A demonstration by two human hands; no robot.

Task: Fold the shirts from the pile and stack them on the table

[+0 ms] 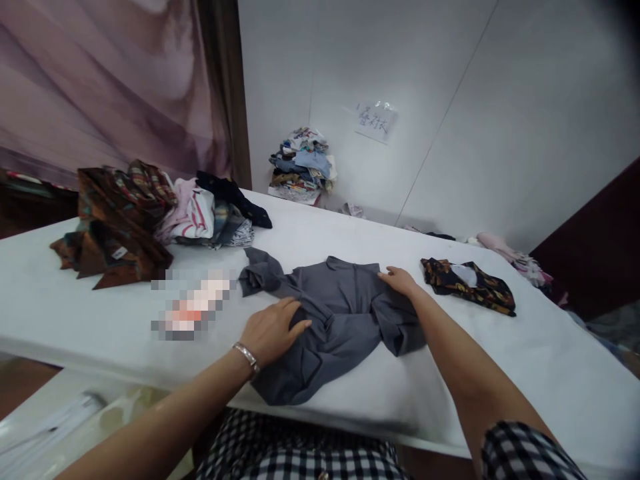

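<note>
A dark grey long-sleeved shirt (350, 287) lies spread and rumpled on the white table in front of me. Its collar points away, one sleeve is bunched at the left, and the other folds down at the right. My left hand (273, 330), wearing a bracelet, rests on the shirt's left side with thumb and fingers apart. At the right shoulder seam, my right hand (399, 280) has its fingertips closed on the cloth.
A folded dark patterned shirt (470, 283) lies to the right. Heaped clothes (125, 220) cover the far left of the table (540, 373), near a pixelated patch. Behind stands a clothes stack (303, 163) below a handwritten sign (376, 122). More garments lie along the right edge.
</note>
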